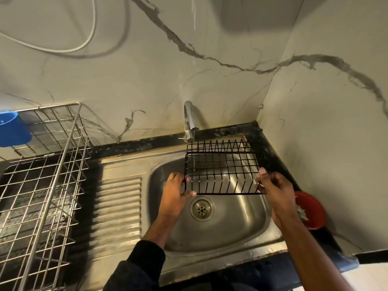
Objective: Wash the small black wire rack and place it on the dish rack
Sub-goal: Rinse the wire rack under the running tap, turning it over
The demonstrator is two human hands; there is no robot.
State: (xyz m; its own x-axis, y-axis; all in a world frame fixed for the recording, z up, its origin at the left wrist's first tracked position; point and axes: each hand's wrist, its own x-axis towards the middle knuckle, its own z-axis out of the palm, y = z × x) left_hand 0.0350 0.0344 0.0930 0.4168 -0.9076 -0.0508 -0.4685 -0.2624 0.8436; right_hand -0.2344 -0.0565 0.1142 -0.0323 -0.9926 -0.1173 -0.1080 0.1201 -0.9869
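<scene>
The small black wire rack (221,168) hangs level over the steel sink basin (247,225), held from both sides. My left hand (175,195) grips its near left corner and my right hand (273,187) grips its near right edge. A thin stream of water falls from the chrome tap (189,122) through the rack's left side. The large silver wire dish rack (39,185) stands on the counter at the far left.
A ribbed steel drainboard (118,206) lies between sink and dish rack. A blue cup (11,129) hangs on the dish rack's back left. A red bowl (310,210) sits on the dark counter right of the sink. Marble walls close the back and right.
</scene>
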